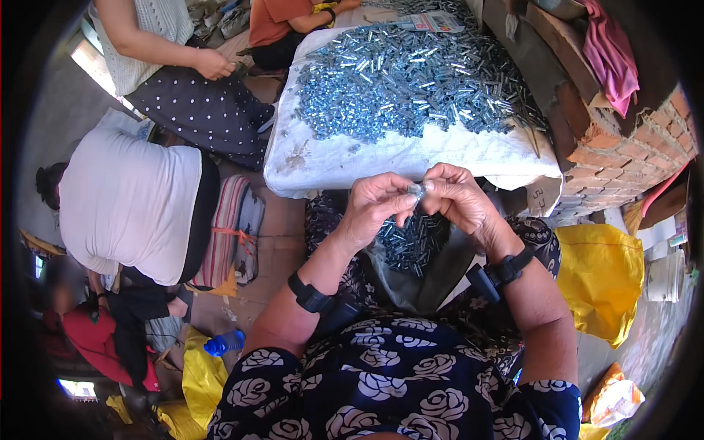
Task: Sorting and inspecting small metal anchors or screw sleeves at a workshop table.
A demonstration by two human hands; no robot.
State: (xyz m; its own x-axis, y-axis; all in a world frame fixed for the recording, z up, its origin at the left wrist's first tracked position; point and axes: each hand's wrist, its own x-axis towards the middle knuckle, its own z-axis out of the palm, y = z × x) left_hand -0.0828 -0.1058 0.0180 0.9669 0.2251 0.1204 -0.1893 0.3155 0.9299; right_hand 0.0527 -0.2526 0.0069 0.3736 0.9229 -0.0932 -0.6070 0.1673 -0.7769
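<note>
Above my lap, my left hand (372, 207) and my right hand (462, 196) meet fingertip to fingertip. Both pinch a small shiny metal piece (416, 191) between thumb and fingers; its exact kind is too small to make out. Below them, a dark cloth (396, 282) spread over my lap holds a heap of small metal tubes (414, 246). Just beyond my fingers stands a table covered with a white sack (345, 163). Many silvery metal pieces (411, 81) lie piled on it, short tubes among them.
A brick wall (623, 158) closes in the table's right side. Yellow sacks (600, 282) lie right and lower left, near a blue bottle (224, 342). Folded striped cloth (224, 235) sits left. Several people are nearby, one in a polka-dot skirt (198, 110) beside the table.
</note>
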